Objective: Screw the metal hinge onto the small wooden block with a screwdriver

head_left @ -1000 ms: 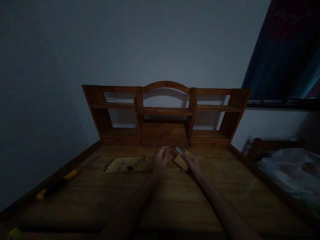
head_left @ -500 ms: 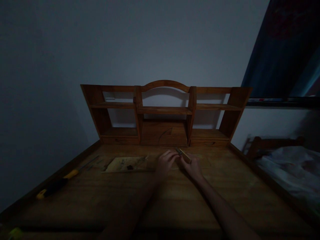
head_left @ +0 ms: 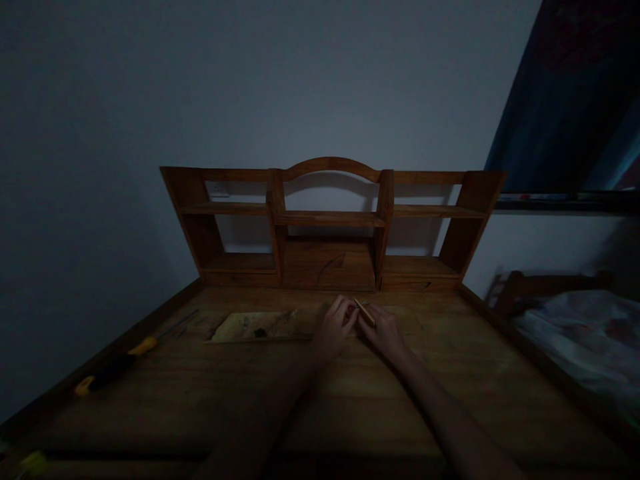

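Observation:
Over the middle of the wooden desktop my two hands meet. My right hand (head_left: 387, 331) is closed on a short, thin wooden strip (head_left: 366, 313), which slants up and to the left. My left hand (head_left: 332, 331) has its fingers bent and pressed together at the strip's left side. What those fingers pinch is hidden in the dim light. Left of my hands, a long flat wooden board (head_left: 275, 325) with a pale, rough, stained patch lies on the desk.
A yellow-and-black screwdriver (head_left: 117, 363) lies at the desk's left side. Behind my hands stands a wooden shelf unit (head_left: 330, 219) against the wall. Raised edges run along both desk sides. At the right is a bed with pale plastic sheeting (head_left: 585, 333).
Both hands have drawn closer together around the wooden strip. The small dark, metallic-looking piece seen between the fingertips before is now covered. The strip has turned slightly and sits a little further left.

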A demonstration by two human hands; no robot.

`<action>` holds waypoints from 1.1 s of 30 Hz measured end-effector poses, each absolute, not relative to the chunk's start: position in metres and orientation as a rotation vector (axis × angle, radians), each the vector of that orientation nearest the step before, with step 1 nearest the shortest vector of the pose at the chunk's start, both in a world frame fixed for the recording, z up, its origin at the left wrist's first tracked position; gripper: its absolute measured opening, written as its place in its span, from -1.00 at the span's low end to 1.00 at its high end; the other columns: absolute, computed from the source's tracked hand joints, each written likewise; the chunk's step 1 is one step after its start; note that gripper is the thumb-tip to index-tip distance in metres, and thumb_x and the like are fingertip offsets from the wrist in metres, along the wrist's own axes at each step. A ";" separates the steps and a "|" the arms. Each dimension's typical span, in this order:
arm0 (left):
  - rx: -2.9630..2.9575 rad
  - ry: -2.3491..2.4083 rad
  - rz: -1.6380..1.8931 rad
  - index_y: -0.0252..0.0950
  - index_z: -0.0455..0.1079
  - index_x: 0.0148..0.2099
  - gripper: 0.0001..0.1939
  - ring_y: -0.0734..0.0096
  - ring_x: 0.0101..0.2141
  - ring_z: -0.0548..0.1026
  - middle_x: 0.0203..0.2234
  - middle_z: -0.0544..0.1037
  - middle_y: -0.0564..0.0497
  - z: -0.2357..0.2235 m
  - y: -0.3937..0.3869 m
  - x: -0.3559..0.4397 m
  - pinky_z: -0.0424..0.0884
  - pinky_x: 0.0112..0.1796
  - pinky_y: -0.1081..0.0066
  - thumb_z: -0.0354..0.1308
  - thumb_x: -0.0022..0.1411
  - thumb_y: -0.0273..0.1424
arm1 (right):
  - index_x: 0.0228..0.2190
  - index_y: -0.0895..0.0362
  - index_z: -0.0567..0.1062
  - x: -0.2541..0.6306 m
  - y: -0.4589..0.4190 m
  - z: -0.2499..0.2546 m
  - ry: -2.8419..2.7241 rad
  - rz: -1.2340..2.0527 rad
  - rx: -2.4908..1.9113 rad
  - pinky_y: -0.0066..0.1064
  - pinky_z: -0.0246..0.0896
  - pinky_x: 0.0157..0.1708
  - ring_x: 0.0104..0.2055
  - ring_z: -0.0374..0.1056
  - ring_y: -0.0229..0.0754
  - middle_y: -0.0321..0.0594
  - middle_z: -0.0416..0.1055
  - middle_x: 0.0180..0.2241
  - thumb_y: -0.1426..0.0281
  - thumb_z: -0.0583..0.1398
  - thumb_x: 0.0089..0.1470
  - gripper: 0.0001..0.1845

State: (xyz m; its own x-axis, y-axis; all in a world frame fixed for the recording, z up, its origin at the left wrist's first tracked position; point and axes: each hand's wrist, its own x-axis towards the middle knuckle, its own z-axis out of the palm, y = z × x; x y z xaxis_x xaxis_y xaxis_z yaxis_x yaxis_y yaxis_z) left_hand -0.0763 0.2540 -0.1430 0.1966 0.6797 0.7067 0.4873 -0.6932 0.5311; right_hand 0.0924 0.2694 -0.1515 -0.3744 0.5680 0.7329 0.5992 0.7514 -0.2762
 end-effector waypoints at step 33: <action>2.233 1.204 1.495 -0.23 0.24 -0.19 -0.77 0.36 -0.18 0.38 -0.24 0.34 -0.02 -0.140 0.254 -0.074 0.37 -0.04 0.28 -0.22 0.47 -0.40 | -0.24 0.14 0.51 0.078 0.262 -0.156 -2.046 -0.053 -0.981 -0.40 0.29 -0.23 -0.29 0.43 -0.16 -0.16 0.48 -0.32 0.42 0.08 0.23 -0.80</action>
